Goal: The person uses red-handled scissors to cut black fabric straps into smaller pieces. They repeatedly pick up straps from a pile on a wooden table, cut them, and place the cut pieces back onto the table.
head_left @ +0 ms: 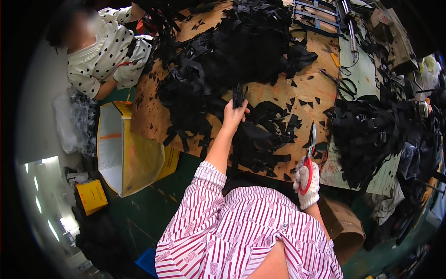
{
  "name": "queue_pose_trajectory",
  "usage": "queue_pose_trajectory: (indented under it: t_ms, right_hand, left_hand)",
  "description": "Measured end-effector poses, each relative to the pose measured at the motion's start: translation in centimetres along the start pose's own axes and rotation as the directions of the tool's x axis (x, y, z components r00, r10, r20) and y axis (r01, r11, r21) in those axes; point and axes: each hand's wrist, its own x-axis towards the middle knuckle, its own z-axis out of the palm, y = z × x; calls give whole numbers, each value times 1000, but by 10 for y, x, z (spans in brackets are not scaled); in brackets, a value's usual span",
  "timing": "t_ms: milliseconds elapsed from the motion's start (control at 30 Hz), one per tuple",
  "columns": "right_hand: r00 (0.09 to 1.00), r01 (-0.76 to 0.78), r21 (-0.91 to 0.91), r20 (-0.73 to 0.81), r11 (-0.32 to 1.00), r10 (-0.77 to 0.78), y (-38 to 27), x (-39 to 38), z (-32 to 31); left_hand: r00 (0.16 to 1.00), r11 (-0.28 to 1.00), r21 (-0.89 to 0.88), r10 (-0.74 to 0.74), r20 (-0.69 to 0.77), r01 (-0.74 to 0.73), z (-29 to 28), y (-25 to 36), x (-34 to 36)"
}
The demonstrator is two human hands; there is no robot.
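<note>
My bare left hand (pixel 235 114) is closed around a small bundle of black fabric strips (pixel 239 95), held over the worktable at the near side of a large heap of black fabric pieces (pixel 251 42). In my right hand (pixel 308 189), which wears a white knit glove, is a pair of red-handled scissors (pixel 305 176). Their blades point away from me above the table's near right part. Between my hands lies a looser pile of black strips and offcuts (pixel 267 128). Small black triangular scraps (pixel 303 102) are scattered around it.
Black-handled scissors (pixel 346 87) and a yellow-handled cutter (pixel 332 56) lie on the wooden table (pixel 311 83). Another black strap pile (pixel 367 135) covers the right side. A co-worker (pixel 100 51) is at the far left, near an open yellow bin (pixel 139 153). A cardboard box (pixel 341 228) stands below right.
</note>
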Motion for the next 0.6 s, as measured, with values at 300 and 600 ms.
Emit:
queue_pose_trajectory:
  t_ms: [300,600]
  right_hand:
    - [1000,25,-118,11,993,-24,-12,1,6]
    - [994,100,-248,67,964,-86,-42,23,24]
  left_hand:
    - [930,917,-156,363,-57,-368,0,-6,-64]
    - [924,940,-247,294,246,-233,9,30,-98]
